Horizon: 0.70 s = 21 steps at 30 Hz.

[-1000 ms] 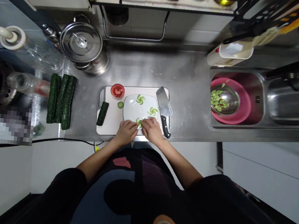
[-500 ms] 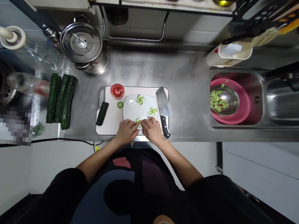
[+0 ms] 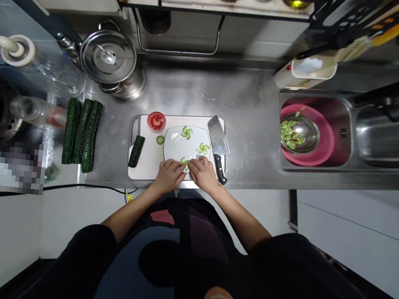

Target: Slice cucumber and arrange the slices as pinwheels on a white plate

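A white square plate [image 3: 176, 144] lies on the white cutting board [image 3: 150, 165]. Thin cucumber slices are fanned into small pinwheels at its far side and right side. At the near edge is a third cluster of cucumber slices [image 3: 184, 160], partly hidden under my fingers. My left hand [image 3: 168, 176] has its fingertips bunched on this cluster from the left. From the right, my right hand [image 3: 203, 173] presses its fingertips against the same slices. Beside the plate lie a cut tomato [image 3: 156, 121], a cucumber end [image 3: 160, 139], a cucumber piece [image 3: 136, 151] and a cleaver [image 3: 219, 137].
Three whole cucumbers [image 3: 80, 132] lie on the left of the counter near a glass bottle [image 3: 34, 109]. A lidded steel pot [image 3: 128, 82] stands behind them. In the sink at right, a pink basin [image 3: 324, 148] holds a bowl of cut pieces. A rack [image 3: 214, 10] hangs above.
Almost nothing differs. Both hands stay at the near edge of the plate, with only tiny finger shifts over the cucumber slices.
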{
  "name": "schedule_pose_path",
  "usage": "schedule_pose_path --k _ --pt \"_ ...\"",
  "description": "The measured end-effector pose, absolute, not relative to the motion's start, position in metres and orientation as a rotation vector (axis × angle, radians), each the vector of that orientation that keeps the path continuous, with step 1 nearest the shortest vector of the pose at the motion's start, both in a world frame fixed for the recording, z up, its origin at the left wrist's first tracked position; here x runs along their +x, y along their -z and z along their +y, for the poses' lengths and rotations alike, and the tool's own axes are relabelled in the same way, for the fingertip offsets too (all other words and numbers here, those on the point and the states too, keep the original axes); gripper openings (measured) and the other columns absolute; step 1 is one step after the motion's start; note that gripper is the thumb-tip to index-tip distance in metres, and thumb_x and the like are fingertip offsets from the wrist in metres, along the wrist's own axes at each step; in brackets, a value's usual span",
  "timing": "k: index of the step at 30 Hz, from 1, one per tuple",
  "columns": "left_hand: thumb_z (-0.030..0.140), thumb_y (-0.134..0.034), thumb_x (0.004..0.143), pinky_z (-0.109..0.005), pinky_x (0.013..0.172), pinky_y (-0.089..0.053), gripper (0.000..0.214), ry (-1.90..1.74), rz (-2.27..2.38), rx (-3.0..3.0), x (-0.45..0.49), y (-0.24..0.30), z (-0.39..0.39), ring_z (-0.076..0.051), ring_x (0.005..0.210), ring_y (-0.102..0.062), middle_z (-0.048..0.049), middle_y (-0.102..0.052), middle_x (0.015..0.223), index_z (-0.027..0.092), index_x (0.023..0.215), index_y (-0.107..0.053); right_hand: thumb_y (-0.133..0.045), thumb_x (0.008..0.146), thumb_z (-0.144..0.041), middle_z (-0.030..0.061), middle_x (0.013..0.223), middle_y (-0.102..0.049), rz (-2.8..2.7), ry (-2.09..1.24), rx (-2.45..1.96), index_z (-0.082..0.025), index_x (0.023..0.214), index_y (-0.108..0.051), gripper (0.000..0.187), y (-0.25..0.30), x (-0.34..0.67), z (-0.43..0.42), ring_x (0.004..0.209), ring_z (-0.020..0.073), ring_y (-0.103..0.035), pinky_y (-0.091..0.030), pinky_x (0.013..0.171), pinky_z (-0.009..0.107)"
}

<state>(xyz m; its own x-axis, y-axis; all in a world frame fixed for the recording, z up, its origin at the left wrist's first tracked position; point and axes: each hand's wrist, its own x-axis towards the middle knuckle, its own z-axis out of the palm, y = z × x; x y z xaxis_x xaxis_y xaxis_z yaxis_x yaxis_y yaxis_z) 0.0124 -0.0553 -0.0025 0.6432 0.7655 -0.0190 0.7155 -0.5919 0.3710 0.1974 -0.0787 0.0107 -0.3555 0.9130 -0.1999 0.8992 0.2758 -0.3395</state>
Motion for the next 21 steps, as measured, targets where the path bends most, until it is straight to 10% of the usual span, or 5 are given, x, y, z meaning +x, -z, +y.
schedule_pose_path --k 21 --pt "0.022 -0.050 0.086 -0.032 0.084 -0.046 0.027 -0.527 1.798 1.978 -0.029 -0.001 0.010 -0.018 0.083 -0.059 -0.0099 -0.065 0.096 0.014 0.107 -0.066 -0.046 0.093 -0.023 0.0092 0.109 -0.063 -2.157 -0.558 -1.818 -0.021 0.116 -0.068 0.031 -0.008 0.204 -0.083 0.108 0.0268 -0.041 -0.039 0.083 0.037"
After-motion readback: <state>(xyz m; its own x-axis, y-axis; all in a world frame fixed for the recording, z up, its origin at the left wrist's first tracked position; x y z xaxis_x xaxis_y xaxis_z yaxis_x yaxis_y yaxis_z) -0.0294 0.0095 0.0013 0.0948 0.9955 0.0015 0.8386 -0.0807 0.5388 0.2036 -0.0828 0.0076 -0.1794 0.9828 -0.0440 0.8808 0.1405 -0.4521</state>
